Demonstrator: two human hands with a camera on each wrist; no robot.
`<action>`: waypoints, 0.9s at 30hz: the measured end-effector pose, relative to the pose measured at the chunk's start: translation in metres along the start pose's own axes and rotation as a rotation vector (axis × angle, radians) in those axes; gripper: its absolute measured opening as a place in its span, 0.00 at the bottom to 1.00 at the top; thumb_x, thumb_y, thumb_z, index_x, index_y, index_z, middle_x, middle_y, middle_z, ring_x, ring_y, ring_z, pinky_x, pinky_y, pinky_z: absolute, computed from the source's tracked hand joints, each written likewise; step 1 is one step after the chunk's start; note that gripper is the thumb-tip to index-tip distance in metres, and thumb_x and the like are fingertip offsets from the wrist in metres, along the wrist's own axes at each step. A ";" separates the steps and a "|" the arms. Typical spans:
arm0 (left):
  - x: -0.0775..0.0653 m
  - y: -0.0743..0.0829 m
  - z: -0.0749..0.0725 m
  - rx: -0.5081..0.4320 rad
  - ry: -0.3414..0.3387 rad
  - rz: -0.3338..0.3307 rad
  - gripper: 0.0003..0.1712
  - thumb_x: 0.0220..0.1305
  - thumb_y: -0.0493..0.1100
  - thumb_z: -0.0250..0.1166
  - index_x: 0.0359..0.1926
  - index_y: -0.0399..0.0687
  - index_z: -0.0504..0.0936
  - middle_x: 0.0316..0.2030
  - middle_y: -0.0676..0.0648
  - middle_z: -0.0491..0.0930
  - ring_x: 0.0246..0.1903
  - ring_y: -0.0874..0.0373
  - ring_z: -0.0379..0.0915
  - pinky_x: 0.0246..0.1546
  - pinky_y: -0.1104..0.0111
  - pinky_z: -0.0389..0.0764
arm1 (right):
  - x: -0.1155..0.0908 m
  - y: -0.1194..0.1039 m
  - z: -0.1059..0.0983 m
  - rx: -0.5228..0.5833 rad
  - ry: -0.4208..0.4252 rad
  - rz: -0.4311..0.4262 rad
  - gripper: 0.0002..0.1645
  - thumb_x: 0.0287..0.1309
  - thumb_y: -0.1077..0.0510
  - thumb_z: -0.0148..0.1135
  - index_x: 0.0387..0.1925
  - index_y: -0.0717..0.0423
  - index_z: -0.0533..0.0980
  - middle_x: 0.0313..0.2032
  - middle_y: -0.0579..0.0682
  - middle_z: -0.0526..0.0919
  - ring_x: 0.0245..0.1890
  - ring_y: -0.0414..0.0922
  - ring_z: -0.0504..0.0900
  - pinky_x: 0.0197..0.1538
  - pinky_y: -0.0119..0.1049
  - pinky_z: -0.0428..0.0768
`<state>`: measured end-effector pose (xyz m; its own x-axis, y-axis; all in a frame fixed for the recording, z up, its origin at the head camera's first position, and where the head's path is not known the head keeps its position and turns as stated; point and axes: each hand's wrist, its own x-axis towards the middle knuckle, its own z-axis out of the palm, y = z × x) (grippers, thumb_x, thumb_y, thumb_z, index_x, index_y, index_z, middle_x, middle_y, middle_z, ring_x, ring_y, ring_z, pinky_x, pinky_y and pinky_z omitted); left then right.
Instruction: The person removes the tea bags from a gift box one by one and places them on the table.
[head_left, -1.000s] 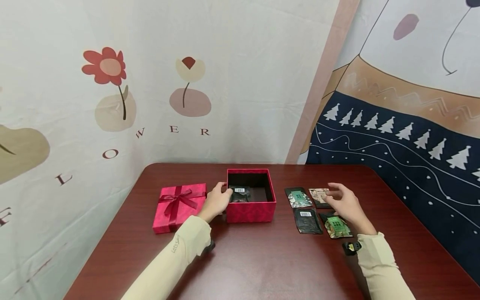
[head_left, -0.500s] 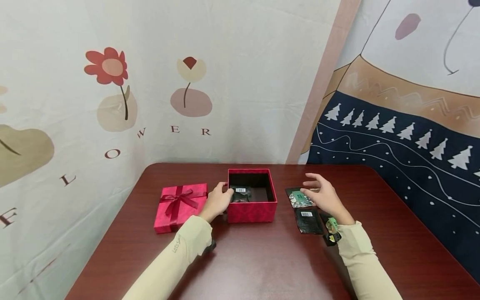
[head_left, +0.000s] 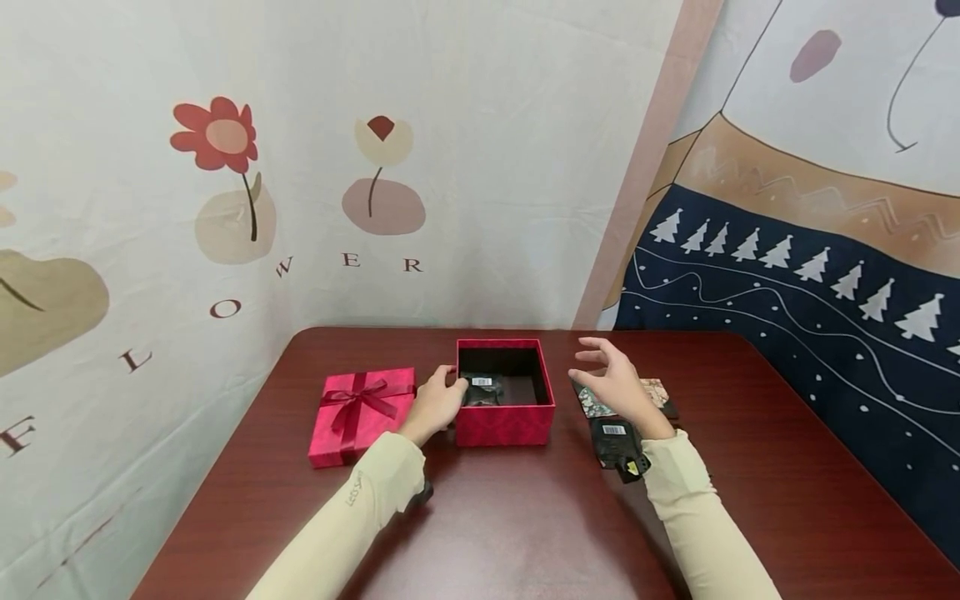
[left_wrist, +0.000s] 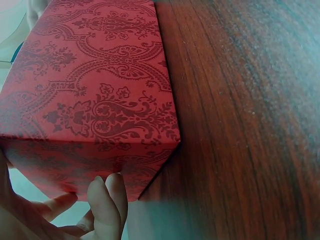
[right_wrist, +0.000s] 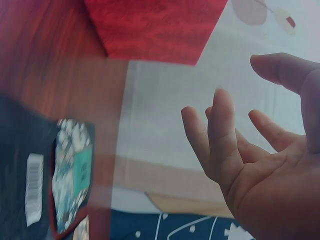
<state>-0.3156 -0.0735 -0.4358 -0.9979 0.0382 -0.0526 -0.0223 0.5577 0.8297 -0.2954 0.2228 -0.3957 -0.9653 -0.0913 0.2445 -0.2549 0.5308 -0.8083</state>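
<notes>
A red patterned gift box (head_left: 504,426) stands uncovered, with a black packet (head_left: 482,390) bearing a barcode label inside its left half. My left hand (head_left: 437,407) grips the box's left wall, thumb at the rim; in the left wrist view its fingers (left_wrist: 105,205) lie against the outside. My right hand (head_left: 618,385) hovers over the packets right of the box, fingers spread and nothing held. Partly beneath it show a packet with a green label (head_left: 591,402), a black barcoded packet (head_left: 606,442) and a beige-printed packet (head_left: 657,392). My right arm hides another.
Left of the box lies its red lid (head_left: 330,433), tied with a dark red ribbon bow (head_left: 360,403). The brown table (head_left: 495,525) ends at the back against a printed cloth (head_left: 495,208) hanging as a wall.
My right hand has moved left across the packets toward the box, uncovering the beige-printed packet and covering the green-windowed one with its arm. My left hand and the box stay in place.
</notes>
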 end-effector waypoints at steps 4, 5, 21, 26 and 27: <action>0.000 0.000 0.001 0.004 0.003 0.003 0.31 0.70 0.53 0.51 0.70 0.50 0.67 0.57 0.39 0.76 0.42 0.49 0.77 0.29 0.62 0.78 | 0.006 -0.012 0.011 0.016 0.005 -0.012 0.34 0.60 0.60 0.67 0.66 0.56 0.67 0.57 0.65 0.78 0.44 0.59 0.84 0.35 0.54 0.84; 0.000 0.000 0.001 0.008 0.006 0.006 0.30 0.70 0.53 0.50 0.70 0.50 0.67 0.57 0.39 0.76 0.43 0.49 0.77 0.31 0.62 0.78 | 0.008 -0.016 0.013 0.016 0.005 -0.016 0.33 0.61 0.60 0.67 0.66 0.56 0.67 0.57 0.64 0.78 0.44 0.58 0.84 0.35 0.53 0.84; 0.003 -0.003 0.003 0.021 0.022 0.010 0.31 0.69 0.53 0.51 0.70 0.50 0.67 0.61 0.40 0.74 0.56 0.45 0.73 0.55 0.48 0.72 | 0.030 -0.046 0.065 0.075 -0.087 0.050 0.32 0.62 0.58 0.65 0.66 0.54 0.67 0.65 0.64 0.69 0.48 0.57 0.82 0.36 0.50 0.84; 0.004 -0.004 0.003 0.018 0.021 0.017 0.30 0.70 0.53 0.51 0.70 0.49 0.67 0.60 0.39 0.75 0.53 0.46 0.74 0.53 0.49 0.73 | 0.035 -0.048 0.075 0.076 -0.095 0.067 0.31 0.61 0.59 0.64 0.65 0.55 0.68 0.66 0.66 0.68 0.47 0.57 0.83 0.37 0.52 0.84; 0.005 -0.004 0.003 0.017 0.021 0.016 0.30 0.70 0.52 0.51 0.70 0.49 0.67 0.60 0.39 0.75 0.52 0.46 0.74 0.53 0.49 0.74 | 0.036 -0.048 0.077 0.076 -0.099 0.067 0.31 0.61 0.59 0.64 0.65 0.55 0.68 0.66 0.66 0.67 0.47 0.57 0.84 0.37 0.52 0.84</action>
<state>-0.3198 -0.0729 -0.4408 -0.9992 0.0303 -0.0276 -0.0053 0.5709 0.8210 -0.3226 0.1290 -0.3896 -0.9801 -0.1424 0.1380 -0.1899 0.4737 -0.8600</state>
